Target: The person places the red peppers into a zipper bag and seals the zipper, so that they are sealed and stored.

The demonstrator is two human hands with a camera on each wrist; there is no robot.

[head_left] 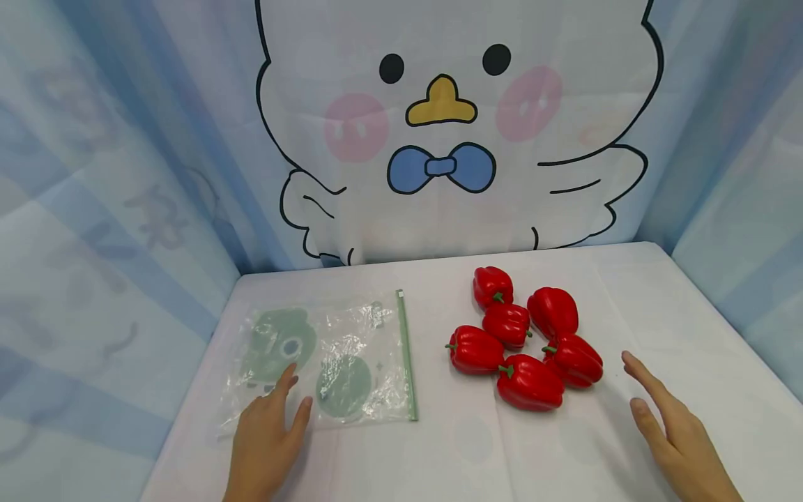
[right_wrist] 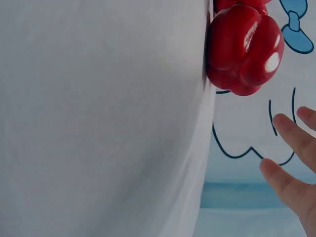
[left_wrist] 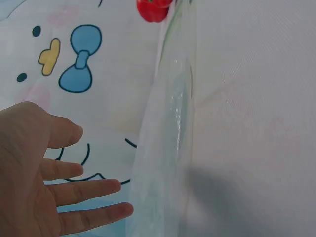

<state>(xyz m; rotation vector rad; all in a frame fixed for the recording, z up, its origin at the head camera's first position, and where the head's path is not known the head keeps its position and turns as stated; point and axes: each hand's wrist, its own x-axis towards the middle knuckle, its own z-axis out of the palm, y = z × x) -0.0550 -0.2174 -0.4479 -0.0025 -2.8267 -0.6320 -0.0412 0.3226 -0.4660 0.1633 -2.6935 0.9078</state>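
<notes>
A clear zip bag [head_left: 389, 376] with green printed shapes and a green slider strip [head_left: 406, 355] lies flat on the left of the table. Over its near edge hovers my left hand [head_left: 266, 432], fingers extended and holding nothing; the left wrist view shows the hand [left_wrist: 29, 173] apart from the bag [left_wrist: 165, 148]. Several red bell peppers [head_left: 532, 383] with green stems sit clustered right of the bag. To the right of them is my right hand [head_left: 680, 439], empty, its fingers spread. In the right wrist view, a pepper [right_wrist: 242, 49] stands beyond the fingertips.
A white cloth covers the table [head_left: 439, 460]. Behind it hangs a curtain [head_left: 439, 223] with a cartoon bird print, and blue-white curtains [head_left: 94, 279] flank the sides. A strip of bare tablecloth lies between the bag and the peppers.
</notes>
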